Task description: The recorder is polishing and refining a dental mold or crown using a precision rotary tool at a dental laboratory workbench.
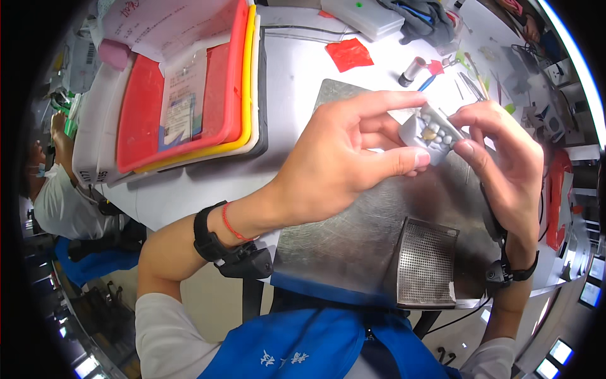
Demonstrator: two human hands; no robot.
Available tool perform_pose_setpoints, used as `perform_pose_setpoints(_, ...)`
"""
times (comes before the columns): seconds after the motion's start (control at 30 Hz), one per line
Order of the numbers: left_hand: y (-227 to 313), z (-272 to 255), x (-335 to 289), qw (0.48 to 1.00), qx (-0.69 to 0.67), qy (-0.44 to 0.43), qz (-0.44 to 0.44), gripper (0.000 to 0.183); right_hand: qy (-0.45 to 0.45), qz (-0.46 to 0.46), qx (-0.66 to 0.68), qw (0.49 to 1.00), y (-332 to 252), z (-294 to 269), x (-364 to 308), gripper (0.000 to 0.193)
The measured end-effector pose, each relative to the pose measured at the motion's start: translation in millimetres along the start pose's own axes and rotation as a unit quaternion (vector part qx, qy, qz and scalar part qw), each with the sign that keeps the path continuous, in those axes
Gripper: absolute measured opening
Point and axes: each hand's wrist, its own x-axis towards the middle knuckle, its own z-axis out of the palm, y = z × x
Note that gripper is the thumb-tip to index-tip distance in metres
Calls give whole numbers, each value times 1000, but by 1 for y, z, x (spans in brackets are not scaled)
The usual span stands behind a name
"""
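A small grey dental model (434, 135) with rounded teeth is held up over the metal plate; one tooth on it looks yellowish. My left hand (344, 148) grips its left side, with the thumb below and the index finger stretched along the top. From the other side, my right hand (505, 151) pinches the model's right edge between thumb and fingers. Whether the model is one piece or two halves pressed together, I cannot tell. Beneath both hands lies the scratched metal plate (334, 243), with a perforated metal tray (427, 265) at its near edge.
Stacked red, yellow and white trays (243, 82) holding papers stand at the left. Behind the plate are a red sheet (349, 55), a small cylinder (413, 71) and a clear plastic box (363, 18). Slim tools (470, 85) lie at far right. Another person (72, 196) sits at left.
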Motion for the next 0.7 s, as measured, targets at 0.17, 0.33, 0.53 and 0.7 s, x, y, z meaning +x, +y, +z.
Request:
perform_pose_setpoints(0.17, -4, 1, 0, 1000, -13, 15, 22, 59, 38, -59, 39, 997, 15, 6, 0, 25)
perform_pose_setpoints(0.33, -2, -2, 0, 998, 22, -6, 51, 57, 56, -2, 100, 993, 14, 16, -3, 27)
perform_pose_setpoints(0.53, 28, 7, -4, 998, -62, -12, 2, 52, 1, -94, -11, 995, -1, -4, -5, 55)
perform_pose_setpoints(0.7, 51, 21, -19, 996, -91, -11, -9, 62, 108, -124, -102, 981, -17, -5, -16, 74)
